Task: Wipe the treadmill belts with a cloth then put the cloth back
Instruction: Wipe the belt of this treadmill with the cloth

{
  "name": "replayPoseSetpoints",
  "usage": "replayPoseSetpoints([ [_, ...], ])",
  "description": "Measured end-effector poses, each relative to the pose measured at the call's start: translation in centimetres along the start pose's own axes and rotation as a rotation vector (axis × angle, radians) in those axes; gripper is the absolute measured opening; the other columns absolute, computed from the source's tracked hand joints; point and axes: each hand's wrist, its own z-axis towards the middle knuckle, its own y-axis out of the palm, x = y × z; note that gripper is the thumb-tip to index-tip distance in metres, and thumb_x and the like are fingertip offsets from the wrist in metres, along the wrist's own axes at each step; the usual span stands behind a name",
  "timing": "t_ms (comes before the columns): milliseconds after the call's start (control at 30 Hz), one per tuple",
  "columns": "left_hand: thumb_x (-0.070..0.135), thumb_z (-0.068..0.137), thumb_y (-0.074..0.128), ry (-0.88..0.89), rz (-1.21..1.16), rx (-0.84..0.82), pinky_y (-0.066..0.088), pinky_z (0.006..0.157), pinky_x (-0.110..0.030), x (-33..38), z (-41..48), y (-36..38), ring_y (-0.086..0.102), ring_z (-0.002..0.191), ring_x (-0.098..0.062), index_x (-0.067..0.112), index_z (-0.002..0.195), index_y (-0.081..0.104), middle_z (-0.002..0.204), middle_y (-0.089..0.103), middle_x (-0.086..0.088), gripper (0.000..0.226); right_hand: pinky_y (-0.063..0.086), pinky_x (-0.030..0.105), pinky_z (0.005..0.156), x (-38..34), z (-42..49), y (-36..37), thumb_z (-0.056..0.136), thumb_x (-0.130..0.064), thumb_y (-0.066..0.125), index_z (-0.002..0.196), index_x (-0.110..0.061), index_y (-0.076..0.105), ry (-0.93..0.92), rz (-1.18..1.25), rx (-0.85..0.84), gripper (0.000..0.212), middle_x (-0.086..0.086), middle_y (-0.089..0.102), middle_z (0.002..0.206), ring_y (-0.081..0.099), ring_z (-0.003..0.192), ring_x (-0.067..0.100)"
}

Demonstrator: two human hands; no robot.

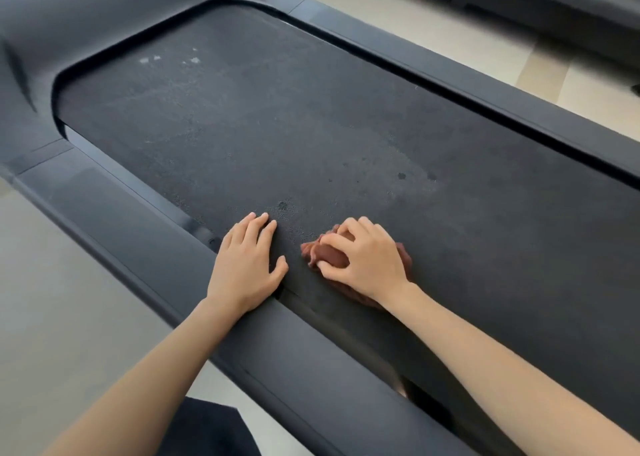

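A dark grey treadmill belt [277,119] runs diagonally through the head view, with pale dusty patches and a few small dark spots. My right hand [363,258] presses a crumpled reddish-brown cloth [329,253] onto the belt near its near edge, fingers curled around the cloth. My left hand [247,265] lies flat on the belt just left of the cloth, palm down with fingers spread, its heel over the near side rail [145,237]. The two hands are a short gap apart.
The far side rail [450,74] borders the belt on the right. The treadmill's front housing [52,22] rises at the upper left. A second dark machine [554,2] stands at the top right on the beige tiled floor [502,57]. Dark clothing [207,431] shows at the bottom.
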Motion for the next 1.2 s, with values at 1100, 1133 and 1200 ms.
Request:
replayPoseSetpoints([
  [1100, 0.031, 0.086, 0.039, -0.119, 0.003, 0.007, 0.02, 0.115, -0.038, -7.3, 2.3, -2.4, 0.027, 0.14, -0.02, 0.015, 0.14, 0.043, 0.147, 0.039, 0.0, 0.056, 0.04, 0.036, 0.072, -4.0, 14.9, 4.1, 0.079, -0.049, 0.06, 0.1, -0.023, 0.067, -0.074, 0.034, -0.025, 0.034, 0.007, 0.06, 0.094, 0.054, 0.09, 0.028],
  [1133, 0.029, 0.086, 0.04, -0.118, 0.002, 0.003, 0.019, 0.115, -0.039, -7.3, 2.3, -2.4, 0.027, 0.14, -0.02, 0.014, 0.14, 0.042, 0.147, 0.038, -0.001, 0.056, 0.041, 0.036, 0.069, -3.9, 13.2, 3.5, 0.077, -0.048, 0.062, 0.098, -0.022, 0.068, -0.129, 0.05, -0.017, 0.033, 0.007, 0.06, 0.091, 0.054, 0.086, 0.028],
  [1200, 0.029, 0.086, 0.039, -0.121, 0.001, -0.007, 0.017, 0.116, -0.039, -7.4, 2.2, -2.3, 0.025, 0.14, -0.02, 0.014, 0.141, 0.041, 0.149, 0.037, -0.001, 0.057, 0.042, 0.035, 0.065, -3.5, 8.9, 2.0, 0.074, -0.047, 0.062, 0.093, -0.023, 0.067, -0.249, 0.088, -0.033, 0.031, 0.005, 0.058, 0.086, 0.054, 0.079, 0.026],
])
